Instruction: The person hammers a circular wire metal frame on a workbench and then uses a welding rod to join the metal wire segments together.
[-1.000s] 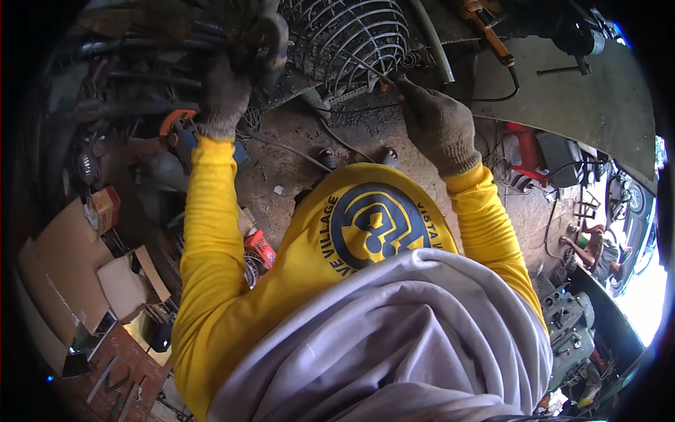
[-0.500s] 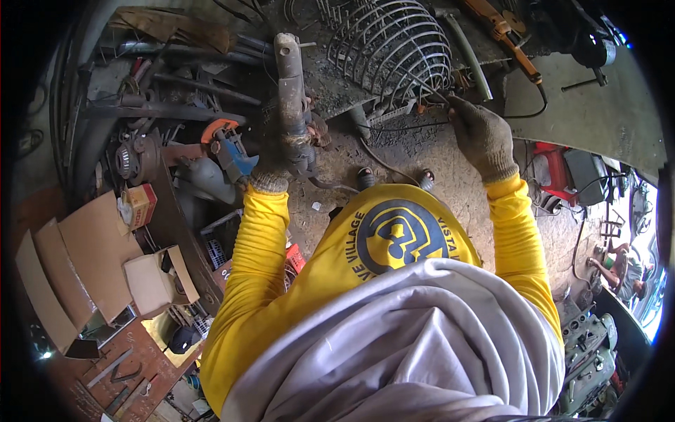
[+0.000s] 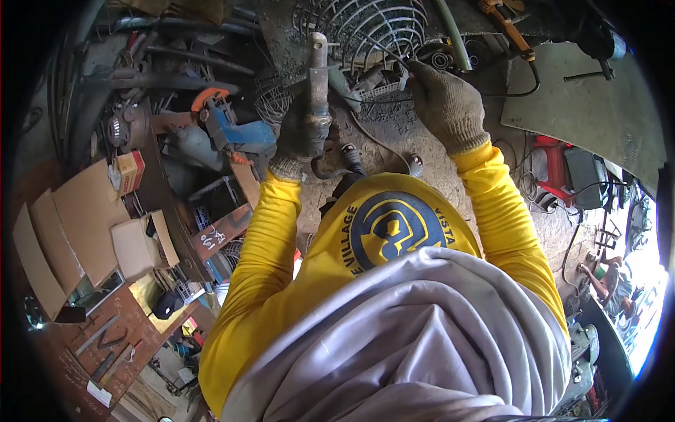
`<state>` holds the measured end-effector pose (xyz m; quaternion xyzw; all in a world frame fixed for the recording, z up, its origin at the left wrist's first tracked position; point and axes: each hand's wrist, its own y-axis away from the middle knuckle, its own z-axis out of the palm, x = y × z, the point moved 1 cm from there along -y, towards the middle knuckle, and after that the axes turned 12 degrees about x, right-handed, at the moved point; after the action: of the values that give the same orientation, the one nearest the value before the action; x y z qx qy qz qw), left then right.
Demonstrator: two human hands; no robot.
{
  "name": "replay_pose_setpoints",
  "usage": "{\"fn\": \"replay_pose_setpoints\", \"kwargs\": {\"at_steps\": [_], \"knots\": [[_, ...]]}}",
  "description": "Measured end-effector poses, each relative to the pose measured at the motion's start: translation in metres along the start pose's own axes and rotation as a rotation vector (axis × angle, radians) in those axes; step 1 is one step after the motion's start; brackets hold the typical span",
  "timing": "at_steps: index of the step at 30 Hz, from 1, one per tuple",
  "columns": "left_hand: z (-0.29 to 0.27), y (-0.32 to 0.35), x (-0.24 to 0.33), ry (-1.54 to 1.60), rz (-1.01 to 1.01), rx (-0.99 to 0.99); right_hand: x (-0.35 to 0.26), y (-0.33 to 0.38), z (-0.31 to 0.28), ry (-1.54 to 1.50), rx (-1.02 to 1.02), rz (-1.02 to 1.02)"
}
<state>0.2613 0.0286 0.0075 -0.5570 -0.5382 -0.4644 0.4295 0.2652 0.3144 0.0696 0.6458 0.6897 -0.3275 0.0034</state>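
The metal pipe (image 3: 318, 84) stands in front of the worker's left side, gripped in the gloved left hand (image 3: 295, 130). Its long axis runs away from the body, the narrower end, with a hole through it, pointing toward the bench; I can't tell how steeply it tilts. The left fingers look curled around its thicker, lower part, though the pipe and shadow partly hide them. Whether the dark hose (image 3: 325, 174) below joins it, I can't tell.

The gloved right hand (image 3: 450, 109) is closed, its fingertips pinching the end of a thin rod (image 3: 383, 49). That rod slants forward and left, over the curved wire grille (image 3: 411, 24); contact is unclear.

Right of the grille lie a green pipe (image 3: 452, 35) and an orange power tool (image 3: 508, 27). Left of the left hand sits a blue tool (image 3: 242, 133) with an orange part.

The yellow shirt (image 3: 334, 264) carries dark capitals around a round emblem. White handwriting marks a brown board (image 3: 225, 228), and print shows on a small red-and-yellow box (image 3: 130, 172). Far right, another person (image 3: 619, 285) crouches.
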Motion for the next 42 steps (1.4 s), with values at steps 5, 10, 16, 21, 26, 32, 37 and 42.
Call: {"fn": "replay_pose_setpoints", "kwargs": {"at_steps": [5, 10, 16, 21, 26, 32, 37, 42], "knots": [[0.005, -0.014, -0.022, 0.874, -0.59, -0.237, 0.006, 0.002, 0.006, -0.042, 0.061, -0.037], [0.016, -0.009, 0.006, 0.464, -0.289, -0.166, 0.006, 0.005, 0.004, -0.028, 0.025, 0.015], [0.019, -0.022, 0.006, 0.089, 0.043, -0.182, 0.004, 0.003, 0.005, -0.005, 0.084, -0.011], [0.022, -0.027, 0.016, -0.004, 0.244, -0.152, 0.004, 0.002, 0.004, 0.002, 0.067, -0.005], [0.024, -0.029, 0.024, 0.047, 0.117, -0.138, 0.0, -0.001, -0.002, 0.02, -0.006, 0.022], [0.025, -0.028, 0.014, -0.026, 0.092, -0.129, 0.002, 0.0, 0.0, -0.003, 0.007, 0.012], [0.027, -0.029, 0.011, 0.011, 0.034, -0.128, 0.006, 0.001, 0.005, -0.036, 0.066, -0.021], [0.025, -0.03, 0.013, -0.302, 0.366, -0.093, 0.006, 0.001, 0.004, -0.043, 0.075, -0.024]]}}
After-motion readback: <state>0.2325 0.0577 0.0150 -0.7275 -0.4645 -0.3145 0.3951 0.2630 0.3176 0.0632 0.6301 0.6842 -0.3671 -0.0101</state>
